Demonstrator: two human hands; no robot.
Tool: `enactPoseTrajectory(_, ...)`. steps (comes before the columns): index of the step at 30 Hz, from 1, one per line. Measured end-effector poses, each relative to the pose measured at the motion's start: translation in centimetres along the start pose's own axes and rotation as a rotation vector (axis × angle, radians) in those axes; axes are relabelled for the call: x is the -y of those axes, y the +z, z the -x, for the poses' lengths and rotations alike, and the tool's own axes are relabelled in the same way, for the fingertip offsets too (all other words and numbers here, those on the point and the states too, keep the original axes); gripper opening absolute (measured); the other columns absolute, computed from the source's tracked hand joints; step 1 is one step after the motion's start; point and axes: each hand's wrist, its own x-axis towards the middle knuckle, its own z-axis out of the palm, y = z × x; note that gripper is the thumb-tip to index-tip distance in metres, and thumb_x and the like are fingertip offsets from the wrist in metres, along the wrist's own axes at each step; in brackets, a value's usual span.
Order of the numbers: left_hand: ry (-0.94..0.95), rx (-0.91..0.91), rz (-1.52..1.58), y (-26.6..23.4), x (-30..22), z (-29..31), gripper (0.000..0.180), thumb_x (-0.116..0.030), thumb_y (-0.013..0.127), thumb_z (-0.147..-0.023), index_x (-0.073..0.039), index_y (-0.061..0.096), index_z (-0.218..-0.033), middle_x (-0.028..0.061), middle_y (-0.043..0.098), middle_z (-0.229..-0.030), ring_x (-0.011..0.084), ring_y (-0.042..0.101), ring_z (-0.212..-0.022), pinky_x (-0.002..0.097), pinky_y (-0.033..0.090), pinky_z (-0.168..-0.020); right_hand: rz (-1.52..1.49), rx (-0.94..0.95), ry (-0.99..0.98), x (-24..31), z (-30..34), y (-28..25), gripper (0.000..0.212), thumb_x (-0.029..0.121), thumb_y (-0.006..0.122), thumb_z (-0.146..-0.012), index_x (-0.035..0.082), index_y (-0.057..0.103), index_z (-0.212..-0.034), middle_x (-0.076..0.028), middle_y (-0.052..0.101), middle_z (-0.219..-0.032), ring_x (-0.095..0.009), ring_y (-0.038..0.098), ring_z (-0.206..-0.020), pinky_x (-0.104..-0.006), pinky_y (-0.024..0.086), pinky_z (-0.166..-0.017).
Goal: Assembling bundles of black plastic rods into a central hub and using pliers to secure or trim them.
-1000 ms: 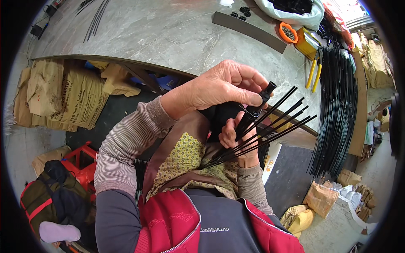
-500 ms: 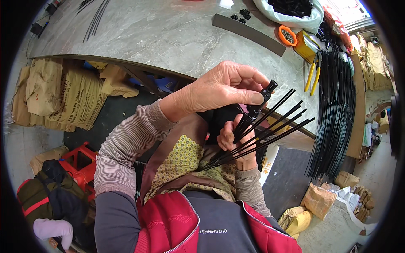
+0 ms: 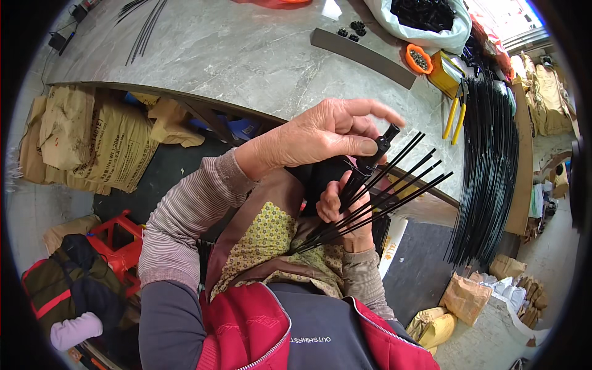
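My left hand comes in from the left, its thumb pressed against a black tubular plastic fitting. The index finger stretches over the fitting's upper end, and the other fingers are partly hidden behind it. Below, my right hand closes around a thicker black shaft, directly under the fitting. Several thin black rods pass by this hand, their free ends fanned out to the upper right and their lower ends over my patterned apron. How the rods join the fitting is hidden by my fingers.
A marble-patterned table lies ahead, bearing a grey strip, an orange dish of small metal parts, yellow-handled pliers and a white sack of black parts. Many black rods hang over its right edge. A red stool stands left.
My left index finger has straightened and lifted over the fitting's top. The fitting has shifted slightly down and left, and the rod ends have moved a little left with it.
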Motion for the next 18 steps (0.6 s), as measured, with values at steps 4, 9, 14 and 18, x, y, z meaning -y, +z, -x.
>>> enactPoseTrajectory(4, 0.057, 0.026, -0.049, 0.23, -0.47, -0.05, 0.046, -0.001, 0.062, -0.095, -0.001, 0.052, -0.140, 0.0029, 0.066, -0.098, 0.0113, 0.067, -0.094, 0.0238, 0.052, -0.089, 0.013, 0.001, 0.000, 0.00, -0.07, 0.06, 0.024, 0.032, 0.063, -0.098, 0.014, 0.048, -0.097, -0.005, 0.051, -0.076, -0.013, 0.045, -0.054, -0.0276, 0.039, -0.050)
enactPoseTrajectory(9, -0.024, 0.017, -0.104, 0.24, -0.80, -0.12, 0.039, -0.002, 0.063, -0.095, -0.002, 0.060, -0.133, 0.0014, 0.066, -0.098, 0.0090, 0.065, -0.094, 0.0225, 0.052, -0.088, -0.015, 0.031, -0.011, 0.01, 0.00, -0.14, 0.023, 0.031, 0.062, -0.099, 0.014, 0.045, -0.095, -0.004, 0.050, -0.075, -0.013, 0.045, -0.054, -0.0276, 0.039, -0.050)
enactPoseTrajectory(14, 0.008, 0.003, -0.220, 0.27, -0.66, -0.12, 0.029, -0.002, 0.064, -0.094, -0.002, 0.068, -0.123, 0.0016, 0.069, -0.101, 0.0074, 0.063, -0.094, 0.0227, 0.051, -0.086, -0.014, 0.016, -0.012, -0.09, 0.01, -0.23, 0.022, 0.029, 0.060, -0.100, 0.014, 0.045, -0.095, -0.004, 0.049, -0.073, -0.013, 0.044, -0.053, -0.0276, 0.038, -0.048)
enactPoseTrajectory(18, 0.026, -0.002, -0.232, 0.42, -0.82, -0.12, 0.029, -0.001, 0.066, -0.093, -0.002, 0.068, -0.122, 0.0011, 0.068, -0.100, 0.0063, 0.062, -0.093, 0.0214, 0.051, -0.086, 0.003, 0.022, -0.020, -0.08, 0.04, -0.09, 0.022, 0.029, 0.059, -0.100, 0.014, 0.045, -0.094, -0.004, 0.049, -0.073, -0.013, 0.044, -0.052, -0.0275, 0.038, -0.048)
